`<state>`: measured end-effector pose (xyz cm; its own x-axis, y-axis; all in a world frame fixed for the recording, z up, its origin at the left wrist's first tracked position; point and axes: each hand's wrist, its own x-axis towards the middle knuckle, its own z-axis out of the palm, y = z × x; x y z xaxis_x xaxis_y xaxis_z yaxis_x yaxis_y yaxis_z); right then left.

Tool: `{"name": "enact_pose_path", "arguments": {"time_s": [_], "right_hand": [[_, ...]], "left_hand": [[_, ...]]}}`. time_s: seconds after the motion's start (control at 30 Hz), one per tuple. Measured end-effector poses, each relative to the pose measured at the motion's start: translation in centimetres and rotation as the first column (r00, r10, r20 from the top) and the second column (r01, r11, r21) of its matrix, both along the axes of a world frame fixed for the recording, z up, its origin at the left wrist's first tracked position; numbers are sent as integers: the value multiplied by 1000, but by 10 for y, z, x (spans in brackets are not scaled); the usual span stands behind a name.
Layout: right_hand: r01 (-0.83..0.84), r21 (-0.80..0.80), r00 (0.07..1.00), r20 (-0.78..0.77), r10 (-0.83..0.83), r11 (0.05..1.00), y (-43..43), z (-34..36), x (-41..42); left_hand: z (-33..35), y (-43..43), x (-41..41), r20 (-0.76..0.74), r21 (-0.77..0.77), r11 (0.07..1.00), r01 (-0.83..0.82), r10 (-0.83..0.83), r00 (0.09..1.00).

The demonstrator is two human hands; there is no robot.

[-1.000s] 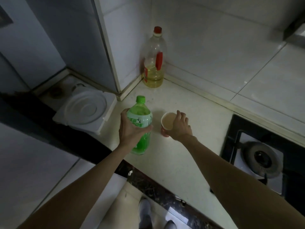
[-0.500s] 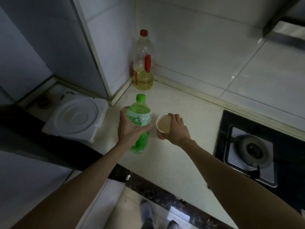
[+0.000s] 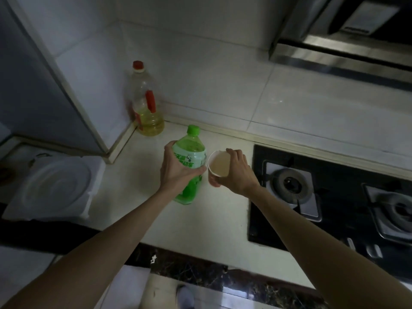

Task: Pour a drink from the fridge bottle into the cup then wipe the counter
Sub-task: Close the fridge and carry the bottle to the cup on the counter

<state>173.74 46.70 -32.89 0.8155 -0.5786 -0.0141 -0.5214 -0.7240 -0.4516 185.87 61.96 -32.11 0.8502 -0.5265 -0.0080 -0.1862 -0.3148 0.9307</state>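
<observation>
The left hand [image 3: 178, 170] wraps round the shoulder of the green bottle [image 3: 189, 158], which stands mid-counter, and the right hand [image 3: 238, 172] clasps the cup [image 3: 219, 167] just right of it, tipped toward the bottle. The cap [image 3: 193, 130] is on, so I'd set the cup flat first, freeing a hand to twist. The thin ribbed plastic could dent and spurt if squeezed; the paper cup looks light and tippy, tan inside. The pale counter [image 3: 211, 221] is smooth, with the stove [image 3: 289, 184] near right and an oil bottle [image 3: 147, 110] in the far corner.
</observation>
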Motion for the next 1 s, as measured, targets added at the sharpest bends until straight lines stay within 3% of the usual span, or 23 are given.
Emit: {"name": "enact_pose_path", "arguments": {"time_s": [0.5,1.0], "right_hand": [[345,25,935,78,-346,938,-58,31,-240],[677,-10,733,104,-673,736,-53,45,-517]], "left_hand": [[30,-100,-173,110,-14,948,317,-313,943],[49,-176,-419,176,-43,754,655,-640,748]]}}
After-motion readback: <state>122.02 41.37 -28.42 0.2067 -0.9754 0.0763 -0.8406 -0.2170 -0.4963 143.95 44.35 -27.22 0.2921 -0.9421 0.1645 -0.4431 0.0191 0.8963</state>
